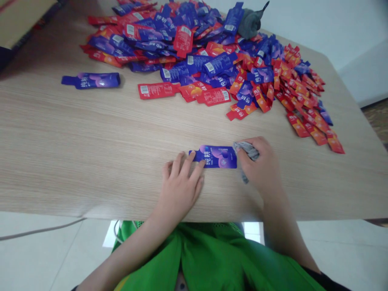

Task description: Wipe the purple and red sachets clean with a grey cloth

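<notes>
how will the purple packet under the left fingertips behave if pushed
The purple packet lies flat, so it probably won't roll or tip. Its smooth-looking surface may slide easily, though the left hand touching it could add drag.

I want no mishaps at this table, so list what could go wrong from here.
The left hand touches the blue sachet near its narrow end, so the sachet might skid or crease if the right hand drags the grey cloth against its wide end.

The heap of sachets overlaps loosely; a bump could send some sliding.
</notes>
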Demonstrator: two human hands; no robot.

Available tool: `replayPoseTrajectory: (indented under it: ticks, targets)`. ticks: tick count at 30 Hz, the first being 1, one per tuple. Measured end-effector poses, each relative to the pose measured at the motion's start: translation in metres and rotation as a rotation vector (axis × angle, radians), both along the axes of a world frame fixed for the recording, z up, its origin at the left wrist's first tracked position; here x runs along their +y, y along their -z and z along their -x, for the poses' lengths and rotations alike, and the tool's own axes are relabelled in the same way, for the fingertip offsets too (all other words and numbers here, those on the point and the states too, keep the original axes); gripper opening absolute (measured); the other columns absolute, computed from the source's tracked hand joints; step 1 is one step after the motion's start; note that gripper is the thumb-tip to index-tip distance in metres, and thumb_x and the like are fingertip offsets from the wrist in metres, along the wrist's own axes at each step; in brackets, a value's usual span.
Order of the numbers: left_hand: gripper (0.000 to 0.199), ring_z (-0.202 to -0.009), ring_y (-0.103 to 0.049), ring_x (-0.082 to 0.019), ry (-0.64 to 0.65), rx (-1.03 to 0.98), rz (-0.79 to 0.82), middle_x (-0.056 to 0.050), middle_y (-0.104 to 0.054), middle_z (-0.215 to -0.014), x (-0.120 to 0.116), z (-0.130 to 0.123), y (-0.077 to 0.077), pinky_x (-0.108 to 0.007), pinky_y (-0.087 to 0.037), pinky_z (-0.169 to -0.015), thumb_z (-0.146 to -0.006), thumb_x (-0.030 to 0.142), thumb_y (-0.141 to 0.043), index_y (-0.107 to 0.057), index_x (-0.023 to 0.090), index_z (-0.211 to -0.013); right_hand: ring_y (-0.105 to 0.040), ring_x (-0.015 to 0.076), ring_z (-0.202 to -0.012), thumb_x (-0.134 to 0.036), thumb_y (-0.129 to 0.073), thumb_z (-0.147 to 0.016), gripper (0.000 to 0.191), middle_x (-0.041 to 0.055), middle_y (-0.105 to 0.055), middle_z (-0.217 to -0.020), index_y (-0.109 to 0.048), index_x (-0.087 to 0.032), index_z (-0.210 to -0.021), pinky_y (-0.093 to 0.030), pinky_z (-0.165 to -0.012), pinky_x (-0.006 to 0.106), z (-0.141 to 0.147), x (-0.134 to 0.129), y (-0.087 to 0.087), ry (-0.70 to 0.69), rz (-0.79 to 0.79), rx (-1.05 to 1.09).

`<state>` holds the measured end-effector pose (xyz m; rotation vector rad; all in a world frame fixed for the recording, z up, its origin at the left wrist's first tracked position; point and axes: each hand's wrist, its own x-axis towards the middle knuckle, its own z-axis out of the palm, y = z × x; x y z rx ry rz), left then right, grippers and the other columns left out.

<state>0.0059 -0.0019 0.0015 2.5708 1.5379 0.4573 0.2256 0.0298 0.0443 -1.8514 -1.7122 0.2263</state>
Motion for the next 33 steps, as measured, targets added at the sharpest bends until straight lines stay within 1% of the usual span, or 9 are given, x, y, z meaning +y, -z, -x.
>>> replayPoseTrajectory:
  ticks: [3, 6, 9, 12, 15, 18, 24, 33]
  targets:
    - [0.045, -0.135, -0.047, -0.039, -0.009, -0.013, 0.002, -0.014, -0.054, -0.149, 0.0, 0.0, 0.001, -0.057, -0.041, -0.099, -0.099, 0.031, -0.046, -0.056, 0.015, -0.139, -0.064, 0.0224, -0.091, -0.022, -0.056, -0.086, 0.012, 0.0074, -0.066, -0.099, -0.066, -0.023, -0.092, -0.051, -0.083, 0.037, 0.022, 0.002, -0.004, -0.135, 0.031, 0.012]
    - [0.046, -0.136, -0.047, -0.039, 0.004, -0.012, -0.003, -0.014, -0.054, -0.149, 0.0, 0.001, 0.001, -0.056, -0.041, -0.099, -0.099, 0.031, -0.045, -0.055, 0.014, -0.14, -0.064, 0.0218, -0.094, -0.02, -0.056, -0.087, 0.015, 0.0067, -0.066, -0.101, -0.067, -0.023, -0.097, -0.051, -0.085, 0.036, 0.044, 0.004, 0.001, -0.253, 0.076, 0.002]
    - [0.044, -0.136, -0.046, -0.039, 0.004, -0.008, 0.005, -0.013, -0.054, -0.15, 0.0, 0.001, 0.001, -0.056, -0.039, -0.099, -0.098, 0.03, -0.046, -0.057, 0.015, -0.139, -0.065, 0.0215, -0.096, -0.021, -0.054, -0.091, 0.019, 0.0063, -0.066, -0.106, -0.067, -0.024, -0.104, -0.051, -0.082, 0.034, 0.058, 0.003, 0.009, -0.293, 0.135, -0.069]
    - [0.042, -0.136, -0.046, -0.039, -0.004, 0.0, 0.019, -0.011, -0.053, -0.151, 0.0, 0.001, 0.0, -0.057, -0.039, -0.1, -0.098, 0.029, -0.046, -0.058, 0.016, -0.136, -0.065, 0.0216, -0.096, -0.02, -0.052, -0.093, 0.022, 0.0064, -0.066, -0.109, -0.068, -0.024, -0.108, -0.049, -0.077, 0.033, 0.063, 0.001, 0.014, -0.303, 0.174, -0.188]
    - [0.042, -0.135, -0.046, -0.039, -0.009, -0.001, 0.019, -0.011, -0.053, -0.15, 0.0, 0.0, -0.001, -0.057, -0.039, -0.1, -0.097, 0.029, -0.047, -0.059, 0.016, -0.135, -0.065, 0.0215, -0.094, -0.021, -0.052, -0.093, 0.022, 0.0066, -0.065, -0.107, -0.069, -0.024, -0.107, -0.048, -0.072, 0.032, 0.062, -0.002, 0.015, -0.305, 0.17, -0.26]
    - [0.042, -0.135, -0.047, -0.039, -0.017, -0.003, 0.023, -0.011, -0.054, -0.15, 0.0, 0.0, -0.001, -0.057, -0.039, -0.1, -0.097, 0.03, -0.047, -0.058, 0.016, -0.136, -0.065, 0.0213, -0.095, -0.021, -0.052, -0.093, 0.021, 0.0063, -0.064, -0.107, -0.069, -0.024, -0.105, -0.047, -0.07, 0.031, 0.06, -0.005, 0.016, -0.29, 0.157, -0.269]
    - [0.043, -0.134, -0.047, -0.038, -0.019, -0.015, 0.021, -0.011, -0.055, -0.149, 0.0, 0.0, -0.002, -0.056, -0.039, -0.1, -0.098, 0.031, -0.048, -0.058, 0.017, -0.137, -0.064, 0.0219, -0.092, -0.02, -0.055, -0.089, 0.022, 0.0067, -0.064, -0.107, -0.069, -0.025, -0.105, -0.048, -0.07, 0.032, 0.051, -0.008, 0.02, -0.247, 0.156, -0.246]
    - [0.043, -0.134, -0.046, -0.039, -0.021, -0.005, 0.031, -0.009, -0.054, -0.15, -0.001, -0.001, -0.003, -0.057, -0.038, -0.098, -0.099, 0.031, -0.045, -0.056, 0.018, -0.139, -0.064, 0.0234, -0.09, -0.02, -0.055, -0.086, 0.019, 0.0074, -0.065, -0.105, -0.069, -0.023, -0.099, -0.049, -0.074, 0.035, 0.026, -0.01, 0.022, -0.122, 0.168, -0.148]
